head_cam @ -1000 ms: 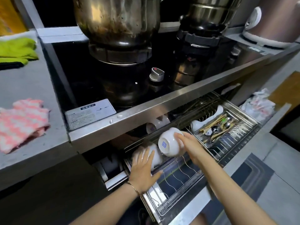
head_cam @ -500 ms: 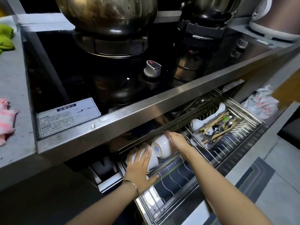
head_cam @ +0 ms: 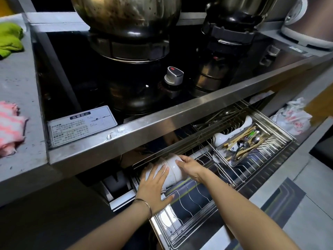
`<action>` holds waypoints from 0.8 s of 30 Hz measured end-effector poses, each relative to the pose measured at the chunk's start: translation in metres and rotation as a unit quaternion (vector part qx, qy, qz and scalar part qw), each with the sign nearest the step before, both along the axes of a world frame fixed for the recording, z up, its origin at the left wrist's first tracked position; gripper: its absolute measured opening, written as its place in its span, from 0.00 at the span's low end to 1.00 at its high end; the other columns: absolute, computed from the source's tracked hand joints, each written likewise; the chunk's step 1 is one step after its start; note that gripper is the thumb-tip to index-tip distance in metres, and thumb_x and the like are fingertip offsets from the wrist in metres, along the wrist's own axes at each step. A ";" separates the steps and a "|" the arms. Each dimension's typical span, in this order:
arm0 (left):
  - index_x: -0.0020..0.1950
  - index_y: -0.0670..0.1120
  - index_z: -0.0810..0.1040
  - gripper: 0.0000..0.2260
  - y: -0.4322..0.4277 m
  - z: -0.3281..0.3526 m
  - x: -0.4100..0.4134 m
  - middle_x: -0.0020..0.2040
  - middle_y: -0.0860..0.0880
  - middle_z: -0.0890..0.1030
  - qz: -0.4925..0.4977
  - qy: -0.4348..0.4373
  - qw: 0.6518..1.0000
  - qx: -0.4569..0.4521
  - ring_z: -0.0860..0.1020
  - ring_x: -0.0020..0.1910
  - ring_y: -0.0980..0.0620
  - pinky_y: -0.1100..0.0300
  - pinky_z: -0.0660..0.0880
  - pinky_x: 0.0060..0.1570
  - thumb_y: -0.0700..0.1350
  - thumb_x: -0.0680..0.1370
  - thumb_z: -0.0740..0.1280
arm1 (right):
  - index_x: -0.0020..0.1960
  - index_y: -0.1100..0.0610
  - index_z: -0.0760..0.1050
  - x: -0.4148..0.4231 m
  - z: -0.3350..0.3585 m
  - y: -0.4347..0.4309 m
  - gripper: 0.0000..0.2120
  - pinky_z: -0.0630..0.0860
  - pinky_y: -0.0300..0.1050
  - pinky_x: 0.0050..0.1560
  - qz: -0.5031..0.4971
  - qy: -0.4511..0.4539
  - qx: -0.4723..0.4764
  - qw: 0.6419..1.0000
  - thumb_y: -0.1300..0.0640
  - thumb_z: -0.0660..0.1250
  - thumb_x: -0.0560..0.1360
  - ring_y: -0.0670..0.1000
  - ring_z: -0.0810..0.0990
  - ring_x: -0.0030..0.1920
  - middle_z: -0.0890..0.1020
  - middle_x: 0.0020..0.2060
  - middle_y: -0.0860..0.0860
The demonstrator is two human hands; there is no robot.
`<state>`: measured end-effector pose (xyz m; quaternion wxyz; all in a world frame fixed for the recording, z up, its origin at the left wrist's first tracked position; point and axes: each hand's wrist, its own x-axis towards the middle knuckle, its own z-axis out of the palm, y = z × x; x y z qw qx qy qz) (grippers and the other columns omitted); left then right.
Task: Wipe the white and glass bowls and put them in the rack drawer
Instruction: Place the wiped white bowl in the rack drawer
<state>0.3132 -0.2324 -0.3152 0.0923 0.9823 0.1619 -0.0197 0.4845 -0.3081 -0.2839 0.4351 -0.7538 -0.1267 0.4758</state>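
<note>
We're pressing left hand (head_cam: 155, 186) flat, fingers spread, on white bowls (head_cam: 173, 171) in rack drawer (head_cam: 281, 139). Right hand (head_cam: 191, 166): we're gripping their side, fingers curled.

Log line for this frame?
step: racking | left grip: flat on bowls | right grip: holds bowls | drawer: open

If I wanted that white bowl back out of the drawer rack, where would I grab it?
Cup its curved outer wall, reaching down from the front. The white bowl lies on its side in the rack drawer, tucked under the stove's steel edge, so probably only that upper-front side is free.
</note>
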 end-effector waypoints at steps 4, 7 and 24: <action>0.64 0.48 0.78 0.35 -0.001 0.004 0.004 0.63 0.51 0.79 -0.005 0.020 1.000 -0.005 0.77 0.60 0.46 0.46 0.69 0.59 0.69 0.68 0.56 | 0.65 0.62 0.72 0.003 -0.003 -0.003 0.14 0.76 0.37 0.39 -0.009 -0.018 0.002 1.000 0.61 0.60 0.81 0.48 0.78 0.42 0.80 0.48 0.56; 0.68 0.48 0.74 0.37 -0.001 0.007 0.008 0.67 0.50 0.76 0.012 0.026 0.999 -0.032 0.75 0.65 0.43 0.44 0.71 0.60 0.69 0.69 0.52 | 0.64 0.61 0.74 0.004 -0.004 -0.006 0.13 0.76 0.35 0.35 -0.006 -0.033 0.004 0.999 0.61 0.63 0.80 0.47 0.79 0.40 0.81 0.46 0.55; 0.78 0.52 0.53 0.31 0.009 0.039 0.023 0.79 0.52 0.50 -0.006 0.125 0.990 -0.069 0.48 0.77 0.49 0.51 0.49 0.72 0.63 0.78 0.56 | 0.60 0.64 0.76 0.012 0.007 -0.010 0.13 0.73 0.29 0.37 -0.006 -0.122 -0.048 0.991 0.60 0.66 0.78 0.50 0.77 0.47 0.80 0.48 0.57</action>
